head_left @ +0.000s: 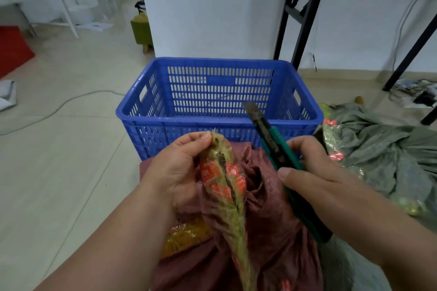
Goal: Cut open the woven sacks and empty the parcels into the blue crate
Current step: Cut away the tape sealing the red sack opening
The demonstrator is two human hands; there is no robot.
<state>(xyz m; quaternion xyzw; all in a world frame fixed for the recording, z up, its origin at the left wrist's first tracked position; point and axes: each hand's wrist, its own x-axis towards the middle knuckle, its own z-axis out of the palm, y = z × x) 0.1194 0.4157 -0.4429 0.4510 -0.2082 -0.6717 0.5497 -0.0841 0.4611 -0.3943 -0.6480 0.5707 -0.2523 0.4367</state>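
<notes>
Soft, even indoor light fills the room, moderately bright, with no single source showing. Shadows are faint and diffuse. A mild sheen lies on the pale floor (pixel 59 149) at far left. Straight lines bow toward the edges from the wide-angle lens. The whole picture is slightly soft, and the far white wall (pixel 201 7) looks washed out.
</notes>
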